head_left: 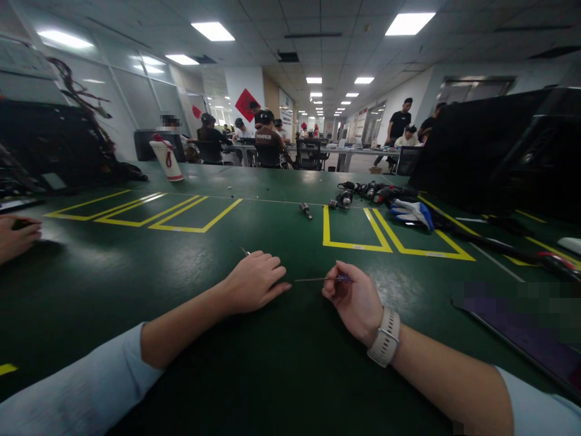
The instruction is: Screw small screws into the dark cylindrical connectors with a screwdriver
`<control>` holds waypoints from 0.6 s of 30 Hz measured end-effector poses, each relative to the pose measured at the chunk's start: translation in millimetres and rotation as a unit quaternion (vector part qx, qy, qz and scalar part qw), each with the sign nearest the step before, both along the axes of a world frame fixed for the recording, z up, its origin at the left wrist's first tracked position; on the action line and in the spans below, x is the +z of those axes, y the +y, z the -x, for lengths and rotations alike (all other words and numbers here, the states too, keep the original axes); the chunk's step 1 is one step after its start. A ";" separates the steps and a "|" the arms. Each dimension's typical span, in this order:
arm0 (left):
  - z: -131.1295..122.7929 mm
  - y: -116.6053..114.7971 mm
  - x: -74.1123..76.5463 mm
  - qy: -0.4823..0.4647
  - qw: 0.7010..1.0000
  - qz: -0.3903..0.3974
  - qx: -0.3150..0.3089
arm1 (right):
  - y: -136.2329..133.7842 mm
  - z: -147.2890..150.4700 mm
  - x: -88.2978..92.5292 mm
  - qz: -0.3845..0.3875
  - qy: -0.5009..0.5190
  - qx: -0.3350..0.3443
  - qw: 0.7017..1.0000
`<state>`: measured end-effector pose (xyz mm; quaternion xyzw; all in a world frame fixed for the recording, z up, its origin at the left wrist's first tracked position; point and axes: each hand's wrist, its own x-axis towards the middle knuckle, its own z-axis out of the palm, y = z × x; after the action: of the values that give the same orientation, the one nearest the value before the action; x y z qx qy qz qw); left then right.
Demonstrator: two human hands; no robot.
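Note:
My right hand (351, 297), with a pale watch strap (385, 336) at the wrist, grips a slim screwdriver (313, 279) in its fingertips. The shaft points left toward my other hand, and part of a purplish handle shows. Palm down over the green table (281, 375), my left hand (258, 281) has its fingers curled. A short thin metal tip (245, 251) sticks out beyond its far side; the rest of that object is hidden under the hand. Ahead of both hands lies a small dark metal part (306, 211), touched by neither.
Yellow tape outlines (356, 246) mark the table. Black tools (372, 192) and blue-and-white gloves (411, 214) lie at the right rear. A white cup (167, 158) stands at the back left. Another person's hand (18, 237) enters from the left. A dark flat panel (521, 333) lies right.

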<state>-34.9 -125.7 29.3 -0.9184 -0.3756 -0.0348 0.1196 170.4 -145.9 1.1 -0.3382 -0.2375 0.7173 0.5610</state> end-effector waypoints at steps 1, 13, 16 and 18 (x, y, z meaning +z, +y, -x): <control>1.6 1.7 -0.1 -0.011 1.000 0.004 0.009 | 0.1 -0.1 0.0 0.000 0.001 0.001 1.000; 21.6 17.5 0.8 -0.009 1.000 0.021 0.012 | 1.7 -2.6 -3.2 -0.002 -0.001 0.013 1.000; 16.6 12.9 1.1 0.030 0.998 0.003 -0.048 | 1.8 -1.2 -2.2 -0.002 0.001 0.008 1.000; 14.2 10.8 1.2 0.052 0.996 -0.013 -0.070 | 1.9 -0.5 -2.2 -0.006 0.001 0.007 1.000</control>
<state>-49.1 -115.0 30.5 -0.9413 -0.3033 0.0002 0.1481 171.0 -144.0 -1.2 -0.3328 -0.2435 0.7199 0.5583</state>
